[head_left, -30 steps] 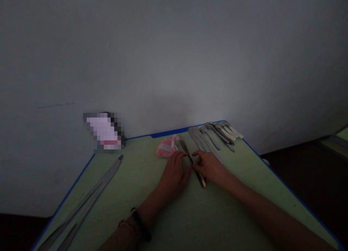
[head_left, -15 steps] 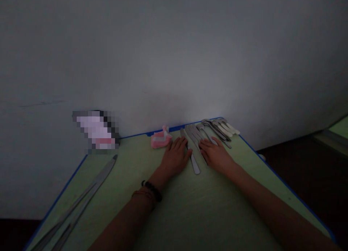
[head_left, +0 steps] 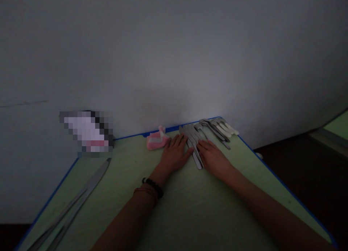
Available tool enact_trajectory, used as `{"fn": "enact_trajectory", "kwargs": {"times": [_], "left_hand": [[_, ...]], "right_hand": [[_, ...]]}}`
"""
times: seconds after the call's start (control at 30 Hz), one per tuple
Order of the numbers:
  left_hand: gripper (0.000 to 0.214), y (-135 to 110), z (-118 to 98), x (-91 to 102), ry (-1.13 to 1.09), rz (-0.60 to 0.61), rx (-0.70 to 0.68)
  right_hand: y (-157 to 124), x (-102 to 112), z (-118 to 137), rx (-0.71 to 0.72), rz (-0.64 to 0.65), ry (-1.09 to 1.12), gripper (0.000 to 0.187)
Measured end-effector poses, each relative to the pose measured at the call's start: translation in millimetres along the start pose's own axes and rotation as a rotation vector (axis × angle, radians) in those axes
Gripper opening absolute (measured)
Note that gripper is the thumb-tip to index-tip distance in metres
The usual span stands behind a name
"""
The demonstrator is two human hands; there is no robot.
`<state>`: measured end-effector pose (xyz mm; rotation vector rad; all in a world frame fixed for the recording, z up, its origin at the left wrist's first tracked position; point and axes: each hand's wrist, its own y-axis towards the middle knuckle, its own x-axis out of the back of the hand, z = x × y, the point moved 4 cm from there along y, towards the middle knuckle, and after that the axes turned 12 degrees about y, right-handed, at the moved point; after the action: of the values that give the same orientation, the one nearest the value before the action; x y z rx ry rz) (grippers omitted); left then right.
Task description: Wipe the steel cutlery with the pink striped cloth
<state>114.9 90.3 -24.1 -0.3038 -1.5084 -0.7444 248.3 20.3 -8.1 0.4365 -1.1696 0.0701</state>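
Several table knives (head_left: 198, 161) lie close together on the green tabletop between my two hands, blades toward the wall and handles toward me. My left hand (head_left: 175, 153) rests at their left side, fingers stretched out and thumb reaching to the handles; it is open. From the right, my right hand (head_left: 215, 159) presses its extended fingers against the knives' edge, also open. A pink and white soft packet (head_left: 156, 141) sits just beyond my left fingertips. Right of the knives lie a fork or spoon (head_left: 212, 138) and several metal pieces of cutlery (head_left: 216, 129).
White-handled cutlery (head_left: 230, 128) lies at the far right corner. Two long metal blades or tong arms (head_left: 89, 185) stretch along the left side. A blurred-out object (head_left: 87, 133) leans against the wall (head_left: 174, 62) behind the blue-edged table (head_left: 231, 211).
The knives have come together: the right-hand ones moved left against the separate knife under my left thumb. My right hand shifted left with them. The view has turned slightly right.
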Motion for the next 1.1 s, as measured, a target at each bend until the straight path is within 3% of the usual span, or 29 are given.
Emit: {"fn": "enact_trajectory", "kwargs": {"times": [0.2, 0.53, 0.7, 0.8, 0.93, 1.0, 1.1], "left_hand": [[0.055, -1, -1, -0.4, 0.012, 0.011, 0.007], [0.047, -7, -3, 4.1, 0.026, -0.037, -0.004], [0.044, -35, -1, 10.3, -0.038, -0.057, 0.027], [0.039, -64, 3, 21.3, -0.135, -0.036, -0.041], [0.032, -90, 32, 41.9, -0.339, 0.077, -0.089], [0.031, -93, 63, 53.5, -0.374, 0.147, 0.019], [0.035, -97, 121, 74.4, -0.231, 0.192, 0.257]], "right_hand": [[1, -3, -1, -0.015, 0.026, -0.027, 0.041], [0, -9, -3, 0.005, -0.073, -0.031, 0.039], [-3, -6, 12, 0.079, -0.1, 0.015, 0.039], [-7, -6, 25, 0.139, -0.11, 0.071, 0.038], [-12, -14, 55, 0.213, -0.146, 0.157, 0.036], [-9, -25, 74, 0.284, -0.123, 0.18, 0.037], [9, -39, 95, 0.292, -0.119, 0.188, 0.049]]}}
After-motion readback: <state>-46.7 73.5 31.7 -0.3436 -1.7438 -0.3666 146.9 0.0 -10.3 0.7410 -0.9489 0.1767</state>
